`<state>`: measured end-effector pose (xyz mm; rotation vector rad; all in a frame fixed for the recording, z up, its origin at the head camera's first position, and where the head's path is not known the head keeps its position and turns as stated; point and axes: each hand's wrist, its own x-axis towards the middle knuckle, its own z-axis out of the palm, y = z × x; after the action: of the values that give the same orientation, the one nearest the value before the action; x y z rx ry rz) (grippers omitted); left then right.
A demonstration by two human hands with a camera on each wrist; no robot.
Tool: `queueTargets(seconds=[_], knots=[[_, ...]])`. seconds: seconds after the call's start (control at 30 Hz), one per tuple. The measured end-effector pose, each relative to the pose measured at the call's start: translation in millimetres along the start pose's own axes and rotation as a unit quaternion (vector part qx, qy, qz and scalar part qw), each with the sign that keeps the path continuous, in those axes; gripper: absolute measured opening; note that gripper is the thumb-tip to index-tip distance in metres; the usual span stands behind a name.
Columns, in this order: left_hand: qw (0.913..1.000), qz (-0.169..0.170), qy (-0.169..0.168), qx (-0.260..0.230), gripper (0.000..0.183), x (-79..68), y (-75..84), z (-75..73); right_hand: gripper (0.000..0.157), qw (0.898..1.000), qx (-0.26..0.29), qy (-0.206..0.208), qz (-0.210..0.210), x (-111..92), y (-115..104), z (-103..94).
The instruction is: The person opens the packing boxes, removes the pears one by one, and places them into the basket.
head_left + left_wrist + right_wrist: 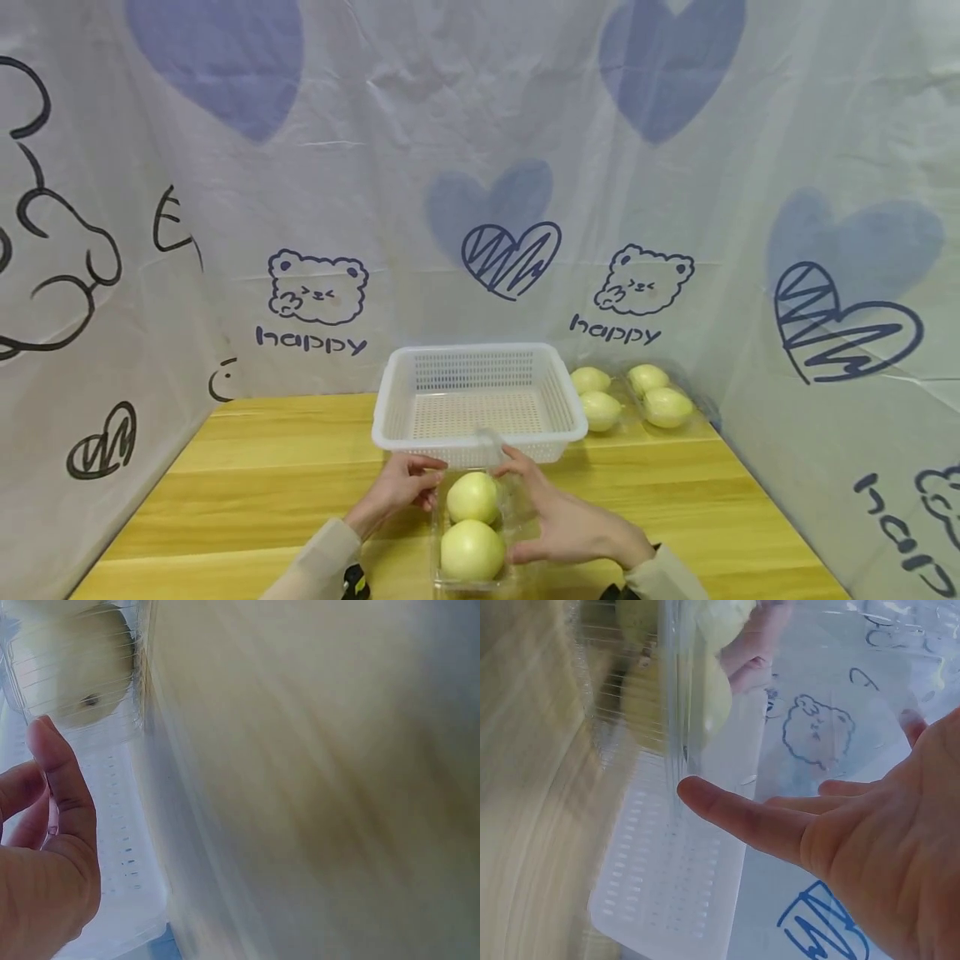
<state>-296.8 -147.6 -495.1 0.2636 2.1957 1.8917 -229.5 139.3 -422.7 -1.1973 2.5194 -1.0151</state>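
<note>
Two round pale-yellow fruits (472, 550) sit one behind the other in a clear plastic box (472, 586) at the front of the table. My left hand (405, 487) is at the box's far left corner. Its thumb and finger pinch the plastic edge there, as the left wrist view (56, 817) suggests. On the other side my right hand (566, 521) is spread, thumb toward the near corner and fingers toward the far one. The box's see-through lid (840, 630) stands raised by the right fingers. The exact lid outline is hard to see.
A white perforated basket (480, 454) stands just behind the box, with nothing seen inside. To its right lie more yellow fruits (600, 411) and another clear box with two yellow fruits (667, 407). A printed white curtain (480, 192) closes off the back and sides.
</note>
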Motion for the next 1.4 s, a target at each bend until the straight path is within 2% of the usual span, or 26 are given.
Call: queueTargets(seconds=[0.13, 0.2, 0.37, 0.5, 0.63, 0.8, 0.97, 1.1, 1.27, 1.4], knots=[[1.0, -0.001, 0.003, 0.0, 0.036, -0.7, -0.8, -0.5, 0.037, 0.999, 0.048, 0.001, 0.01, -1.8, -1.2, -7.0], [1.0, -0.004, 0.006, -0.001, 0.035, -0.9, -0.5, -0.5, 0.025, 0.998, 0.062, 0.016, 0.027, -1.5, -3.0, -10.9], [1.0, -0.004, 0.005, 0.001, 0.034, -0.3, 2.5, 0.3, 0.026, 0.99, 0.047, 0.107, 0.077, -3.9, -8.9, -22.9], [1.0, 0.001, 0.0, 0.002, 0.034, 1.3, 3.1, 1.2, 0.028, 0.984, 0.068, 0.133, 0.099, -9.9, -4.7, -32.4], [1.0, -0.001, 0.001, 0.0, 0.034, 1.3, 3.6, 1.3, 0.045, 0.978, 0.1, 0.128, 0.133, -15.8, 3.7, -38.8], [1.0, -0.004, 0.003, 0.003, 0.034, 1.0, 4.0, 1.7, 0.064, 0.975, 0.088, 0.125, 0.162, -27.2, 13.6, -47.3], [0.9999, -0.004, 0.002, 0.009, 0.034, 0.5, 4.7, 2.7, 0.068, 0.976, 0.069, 0.119, 0.171, -40.3, 25.1, -55.8], [1.0, -0.003, 0.001, 0.007, 0.035, -1.0, 2.4, 2.5, 0.072, 0.979, 0.061, 0.097, 0.171, -49.6, 38.4, -59.3], [1.0, 0.004, 0.005, 0.004, 0.034, -2.7, -0.5, 1.8, 0.075, 0.982, 0.034, 0.065, 0.176, -57.8, 55.6, -57.0], [0.9997, 0.017, 0.011, 0.011, 0.034, -3.4, 0.3, 2.0, 0.076, 0.982, 0.018, 0.059, 0.18, -58.9, 65.4, -52.6]])
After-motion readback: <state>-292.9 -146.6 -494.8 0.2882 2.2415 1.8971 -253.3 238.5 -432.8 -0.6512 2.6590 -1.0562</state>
